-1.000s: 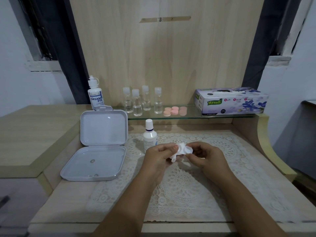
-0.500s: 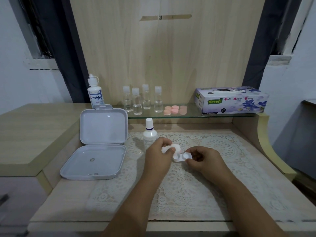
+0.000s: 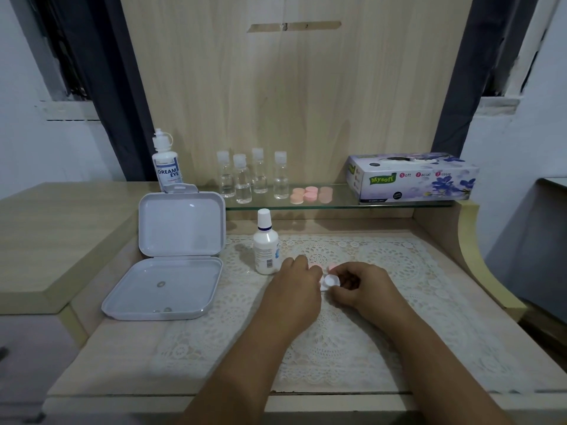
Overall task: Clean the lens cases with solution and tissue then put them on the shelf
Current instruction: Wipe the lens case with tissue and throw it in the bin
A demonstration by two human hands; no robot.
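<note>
A white lens case sits low over the lace mat between my hands. My right hand pinches its right end. My left hand is curled at the case's left side, back toward the camera, so its fingers and the tissue wad are mostly hidden; only a sliver of white shows at its fingertips. Two pink caps lie on the mat just beyond the hands. The white solution bottle stands upright left of my left hand. Several pink lens cases rest on the glass shelf.
A tissue box lies on the shelf's right end; several small clear bottles and a Dream Eye bottle stand to the left. An open white hinged box lies left of the mat. A raised wooden ledge borders the right.
Both hands have lowered toward the mat and drifted slightly right. The tissue wad, visible at my left fingertips before, is now hidden under my left hand. Pink caps have come into view.
</note>
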